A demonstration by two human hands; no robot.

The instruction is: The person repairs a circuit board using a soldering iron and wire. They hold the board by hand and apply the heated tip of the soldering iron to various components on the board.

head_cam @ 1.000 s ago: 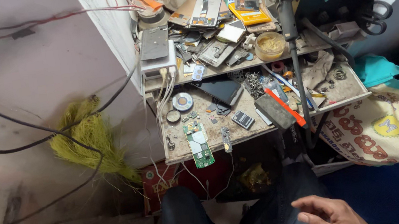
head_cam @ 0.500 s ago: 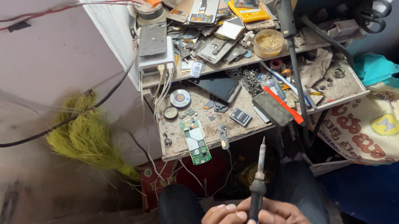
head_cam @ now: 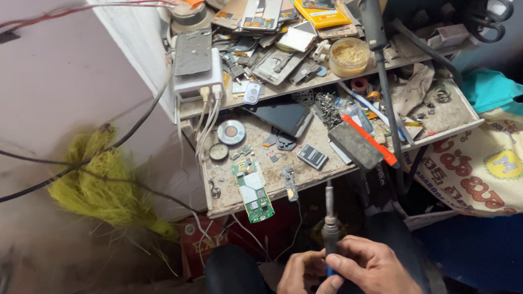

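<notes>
Both of my hands hold a soldering iron (head_cam: 330,220) upright over my lap, its metal tip pointing up toward the workbench edge. My left hand (head_cam: 300,289) wraps the lower handle from the left. My right hand (head_cam: 375,269) grips the handle from the right, fingers curled around it. Just above the tip, a green circuit board (head_cam: 252,190) overhangs the front edge of the dusty pull-out work shelf (head_cam: 278,170), beside a small narrow board (head_cam: 290,183).
The shelf carries a dark phone (head_cam: 282,117), a brush (head_cam: 354,145), a round tape reel (head_cam: 231,132) and small parts. An upper shelf holds phone parts, a white charger block (head_cam: 198,81) and a yellow paste pot (head_cam: 350,54). A printed sack (head_cam: 516,162) lies right, a yellow broom (head_cam: 107,189) left.
One second ago only my right hand lay open on my lap. Since then both hands have come together on the soldering iron, now held more upright and slightly higher.
</notes>
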